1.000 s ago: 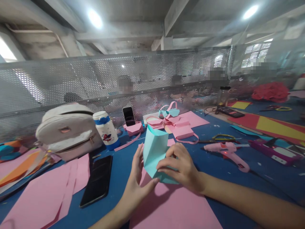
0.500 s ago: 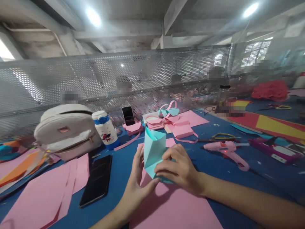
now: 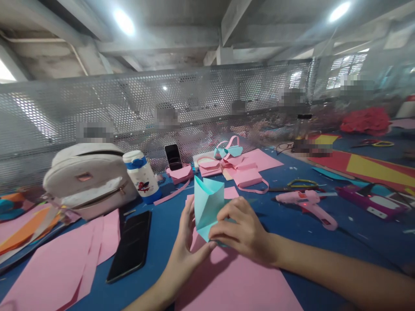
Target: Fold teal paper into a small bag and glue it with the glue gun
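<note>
Folded paper piece, turquoise (image 3: 209,201), one: centre of frame, standing open-topped above a pink sheet (image 3: 240,280). Left hand (image 3: 188,248): grasping, fingers along the piece's left side, thumb at its lower corner. Right hand (image 3: 243,233): grasping, fingers bent over the lower right part; the exact pinch is hidden behind the knuckles. Handling, as judged: left side best steadied lightly, creases pressed from the lower corner outward, upper walls spared any squeeze, thin paper being likely to buckle. Edges: pink sheet running off the bottom of frame; near edge of the blue bench (image 3: 164,233) not made out; perforated metal panel (image 3: 194,90) bounding the rear. Room: blue surface showing between the left hand and a black phone (image 3: 129,246), left of centre; small pink paper bag (image 3: 248,177) beyond the piece, limiting forward reach; pink glue gun (image 3: 313,205), right of centre, red light lit, nozzle toward the right hand, its tip best given a wide berth.
</note>
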A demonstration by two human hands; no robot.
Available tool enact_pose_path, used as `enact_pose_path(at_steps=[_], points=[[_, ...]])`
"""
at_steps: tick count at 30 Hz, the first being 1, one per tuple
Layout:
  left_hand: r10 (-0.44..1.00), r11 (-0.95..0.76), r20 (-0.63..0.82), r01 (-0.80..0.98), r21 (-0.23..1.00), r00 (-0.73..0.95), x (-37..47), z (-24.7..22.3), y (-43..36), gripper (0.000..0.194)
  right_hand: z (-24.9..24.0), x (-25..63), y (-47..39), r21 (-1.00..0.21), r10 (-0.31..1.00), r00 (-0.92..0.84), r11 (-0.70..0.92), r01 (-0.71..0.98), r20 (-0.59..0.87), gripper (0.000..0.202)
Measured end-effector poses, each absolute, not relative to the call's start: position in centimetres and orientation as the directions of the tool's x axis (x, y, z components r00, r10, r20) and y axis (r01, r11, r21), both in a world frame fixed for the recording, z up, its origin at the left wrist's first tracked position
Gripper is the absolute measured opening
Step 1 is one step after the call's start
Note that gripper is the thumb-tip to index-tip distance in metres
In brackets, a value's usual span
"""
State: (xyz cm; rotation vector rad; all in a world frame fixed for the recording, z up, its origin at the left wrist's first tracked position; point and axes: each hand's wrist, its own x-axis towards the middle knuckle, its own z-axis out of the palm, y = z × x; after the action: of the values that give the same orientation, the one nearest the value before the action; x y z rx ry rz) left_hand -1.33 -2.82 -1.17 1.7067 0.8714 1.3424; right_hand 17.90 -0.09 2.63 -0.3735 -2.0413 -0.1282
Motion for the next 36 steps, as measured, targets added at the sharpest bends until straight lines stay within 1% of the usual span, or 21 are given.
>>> enact_pose_path(at_steps=[4, 8, 12, 15, 18, 24, 28, 32, 36], points=[[0.866, -0.470, 0.452, 0.036, 0.882, 0.215, -1.4, -1.3, -2.6, 0.087, 2.7, 17.9, -0.2, -0.009, 0.160, -0.455, 0.948, 0.317, 0.876, 0.028], [0.867, -0.470, 0.447, 0.060, 0.881, 0.222, -1.4, -1.4, -2.6, 0.087, 2.7, 17.8, -0.2, -0.007, 0.184, -0.491, 0.940, 0.341, 0.851, 0.030], [0.881, -0.447, 0.423, 0.081, 0.891, 0.212, -1.4, -1.4, -2.8, 0.088, 2.5, 17.8, -0.2, 0.017, 0.182, -0.520, 0.935, 0.355, 0.835, 0.028], [0.888, -0.437, 0.418, 0.068, 0.897, 0.192, -1.3, -1.3, -2.8, 0.088, 2.4, 17.8, -0.1, -0.028, 0.203, -0.492, 0.940, 0.339, 0.846, 0.026], [0.891, -0.435, 0.421, 0.051, 0.899, 0.170, -1.2, -1.2, -2.5, 0.083, 2.3, 18.0, 0.2, -0.079, 0.227, -0.449, 0.943, 0.324, 0.864, 0.021], [0.884, -0.450, 0.439, 0.035, 0.892, 0.162, -1.4, -1.0, -1.9, 0.083, 2.3, 18.4, 1.3, -0.185, 0.327, -0.355, 0.907, 0.379, 0.876, 0.021], [0.883, -0.445, 0.434, 0.023, 0.895, 0.182, -1.4, -1.0, -2.0, 0.086, 2.2, 18.6, 1.9, -0.189, 0.333, -0.340, 0.900, 0.393, 0.879, 0.021], [0.889, -0.436, 0.428, 0.011, 0.900, 0.162, -1.0, -0.9, -2.3, 0.088, 2.0, 18.6, 2.1, -0.183, 0.325, -0.353, 0.907, 0.380, 0.877, 0.021], [0.897, -0.420, 0.413, 0.010, 0.908, 0.160, -0.9, -0.8, -2.4, 0.086, 2.1, 18.6, 2.1, -0.210, 0.355, -0.363, 0.900, 0.381, 0.861, 0.017]])
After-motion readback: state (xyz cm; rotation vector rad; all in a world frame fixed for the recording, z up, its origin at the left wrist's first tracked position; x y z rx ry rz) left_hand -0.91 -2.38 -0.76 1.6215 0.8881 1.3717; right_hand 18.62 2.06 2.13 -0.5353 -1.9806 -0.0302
